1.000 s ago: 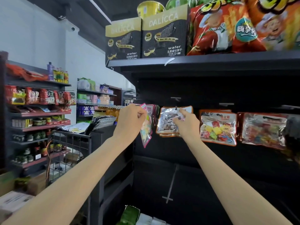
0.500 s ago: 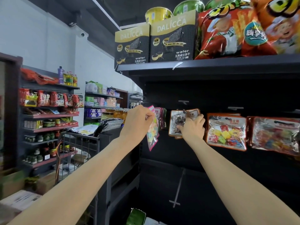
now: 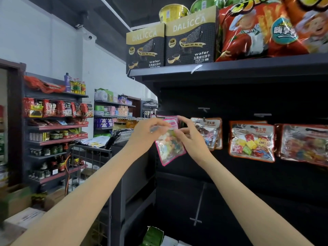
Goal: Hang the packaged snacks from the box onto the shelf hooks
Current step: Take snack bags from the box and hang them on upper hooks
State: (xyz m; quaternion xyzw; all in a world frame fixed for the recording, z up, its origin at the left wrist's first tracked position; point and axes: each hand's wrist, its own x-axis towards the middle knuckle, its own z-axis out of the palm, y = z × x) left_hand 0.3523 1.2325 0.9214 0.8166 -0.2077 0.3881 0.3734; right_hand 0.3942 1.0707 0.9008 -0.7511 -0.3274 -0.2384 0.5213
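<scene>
Both hands are raised in front of the dark back panel [image 3: 248, 96] of the shelf unit, just below the top shelf [image 3: 230, 68]. Left hand [image 3: 147, 134]: fingers curled, pinching the upper left of a pink-edged candy packet [image 3: 170, 148] near its header. Right hand [image 3: 191, 137]: thumb and fingers bent, touching the packet's upper right edge; whether it truly grips cannot be told, the frame is blurred there. The packet hangs tilted between the two hands, lower corner pointing down-left, clear window showing mixed pastel sweets. It sits at the left end of the hanging row, in front of more pink-edged packets [image 3: 159, 117] already on a hook. Just right of it hangs an orange-edged packet of dark sweets [image 3: 211, 132], then an orange-edged packet of coloured cubes [image 3: 251, 141], then another orange-edged packet [image 3: 303, 144] near the right edge. Two bare hooks [image 3: 204, 109] [image 3: 262, 115] project from the panel above the row. On the top shelf stand two DALICCA wafer boxes [image 3: 190, 43] and red crisp bags [image 3: 257, 31].
</scene>
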